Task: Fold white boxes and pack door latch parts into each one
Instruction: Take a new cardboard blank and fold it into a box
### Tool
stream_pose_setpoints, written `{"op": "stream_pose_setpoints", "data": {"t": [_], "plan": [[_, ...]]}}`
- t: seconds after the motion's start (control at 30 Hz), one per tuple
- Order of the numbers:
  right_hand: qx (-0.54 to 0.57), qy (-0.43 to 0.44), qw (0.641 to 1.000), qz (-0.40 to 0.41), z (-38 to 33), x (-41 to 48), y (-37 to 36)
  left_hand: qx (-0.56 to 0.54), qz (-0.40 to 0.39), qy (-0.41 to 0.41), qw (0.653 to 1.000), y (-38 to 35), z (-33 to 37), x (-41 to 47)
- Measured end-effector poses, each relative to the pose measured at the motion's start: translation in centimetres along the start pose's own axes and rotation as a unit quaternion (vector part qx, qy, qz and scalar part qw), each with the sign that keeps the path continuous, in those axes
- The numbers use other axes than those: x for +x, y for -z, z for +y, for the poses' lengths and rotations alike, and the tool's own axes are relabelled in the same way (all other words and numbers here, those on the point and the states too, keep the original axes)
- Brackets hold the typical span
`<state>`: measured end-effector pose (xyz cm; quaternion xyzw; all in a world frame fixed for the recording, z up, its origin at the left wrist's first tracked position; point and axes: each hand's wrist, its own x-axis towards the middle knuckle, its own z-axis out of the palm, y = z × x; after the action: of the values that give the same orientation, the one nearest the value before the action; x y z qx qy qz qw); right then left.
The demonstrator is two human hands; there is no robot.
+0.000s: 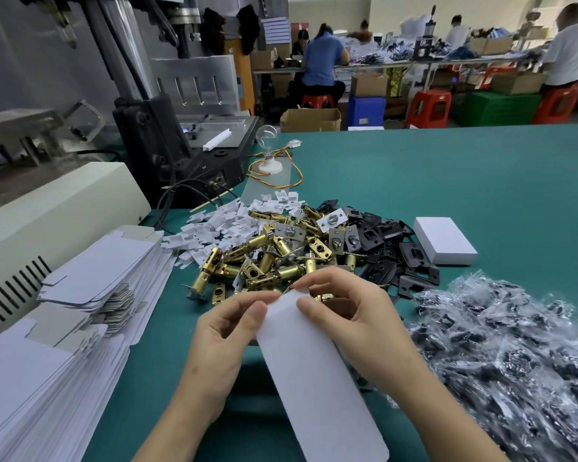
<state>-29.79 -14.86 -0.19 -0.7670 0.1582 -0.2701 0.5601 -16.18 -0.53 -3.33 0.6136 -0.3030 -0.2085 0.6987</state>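
Observation:
A flat white box blank point(317, 371) is held above the green table point(447, 181), its long side running toward me. My left hand point(227, 328) pinches its far left corner and my right hand point(344, 308) pinches its far right corner with curled fingers. Just beyond my hands lies a heap of brass door latches point(267, 258). Black strike plates point(387, 251) are piled to its right and small white plastic pieces point(221, 225) to its left. One folded white box point(444, 240) lies shut further right.
Stacks of flat white box blanks point(90, 288) fill the table's left side, beside a cream machine housing point(47, 215). Clear bags of black parts point(508, 355) cover the right. A press machine point(167, 121) and a light bulb point(267, 135) stand behind. People work at far benches.

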Motion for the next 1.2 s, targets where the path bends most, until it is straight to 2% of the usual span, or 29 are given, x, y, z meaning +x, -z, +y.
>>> {"op": "stream_pose_setpoints", "data": {"t": [0.1,0.4,0.6,1.0,1.2], "plan": [[0.001,0.002,1.000,0.021,-0.2,0.0,0.2,-0.007,-0.034,0.000,0.999,-0.4,0.1,-0.2],[-0.030,0.031,0.999,0.015,-0.3,0.0,0.0,-0.044,-0.012,0.044,0.998,-0.3,0.3,-0.1],[-0.041,0.047,0.998,-0.009,-0.3,0.2,0.2,-0.084,-0.038,0.093,0.991,0.2,0.6,0.1],[-0.035,0.038,0.998,-0.038,0.1,0.1,0.3,-0.081,-0.036,0.131,0.987,0.6,0.8,0.4],[-0.037,0.035,0.998,-0.043,0.1,0.1,0.4,-0.057,-0.050,0.113,0.991,0.7,0.9,0.3]]}}
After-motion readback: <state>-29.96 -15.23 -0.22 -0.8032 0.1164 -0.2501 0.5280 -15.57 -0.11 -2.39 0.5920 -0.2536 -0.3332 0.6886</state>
